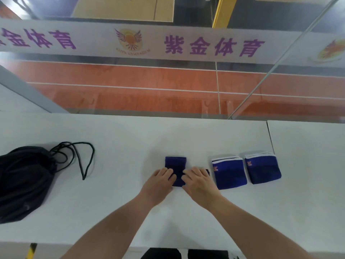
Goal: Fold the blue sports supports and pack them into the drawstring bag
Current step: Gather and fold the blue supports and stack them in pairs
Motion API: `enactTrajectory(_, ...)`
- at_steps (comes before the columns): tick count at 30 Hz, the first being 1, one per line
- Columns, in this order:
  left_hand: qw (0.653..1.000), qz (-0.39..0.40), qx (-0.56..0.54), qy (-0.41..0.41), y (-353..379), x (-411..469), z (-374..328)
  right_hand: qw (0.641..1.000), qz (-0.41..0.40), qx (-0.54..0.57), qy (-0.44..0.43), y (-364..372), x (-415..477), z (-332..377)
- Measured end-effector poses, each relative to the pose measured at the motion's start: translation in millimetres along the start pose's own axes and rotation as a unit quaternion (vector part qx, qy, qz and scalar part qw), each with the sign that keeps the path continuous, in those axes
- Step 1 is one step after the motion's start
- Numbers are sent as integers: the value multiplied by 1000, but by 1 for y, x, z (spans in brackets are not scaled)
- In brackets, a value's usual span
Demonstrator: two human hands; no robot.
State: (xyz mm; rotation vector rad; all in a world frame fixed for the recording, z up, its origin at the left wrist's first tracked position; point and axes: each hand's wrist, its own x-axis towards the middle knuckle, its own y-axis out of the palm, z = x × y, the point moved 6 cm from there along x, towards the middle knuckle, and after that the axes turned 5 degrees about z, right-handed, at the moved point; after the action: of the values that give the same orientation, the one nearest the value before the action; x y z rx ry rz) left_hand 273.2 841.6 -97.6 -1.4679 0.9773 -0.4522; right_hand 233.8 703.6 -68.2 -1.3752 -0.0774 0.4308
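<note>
A blue sports support lies at the middle of the white table. My left hand presses its left part with straight fingers. My right hand lies flat on its right part and hides that side. Two folded blue supports with white edges lie to the right: one beside my right hand, the other further right. The black drawstring bag lies slumped at the left edge, its black cord looped on the table beside it.
A glass pane rises behind the table's far edge, with a white banner bearing purple characters and an orange court floor seen through it. A seam splits the tabletop at the right. The table's near edge runs along the bottom of the view.
</note>
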Motion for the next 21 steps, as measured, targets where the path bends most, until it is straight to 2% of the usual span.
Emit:
enactTrajectory(7,997,-49,44,47,0,10,3,998,44,-41,33,9,12,15)
enactTrajectory(12,996,-34,-80,27,-7,3,9,999,23,-33,30,10,15,19)
enactTrajectory(16,977,-25,-211,-29,-1,-5,20,999,22,-8,38,12,20,19)
enactTrajectory(21,984,-29,-176,-28,3,2,19,995,51,-20,77,7,34,12)
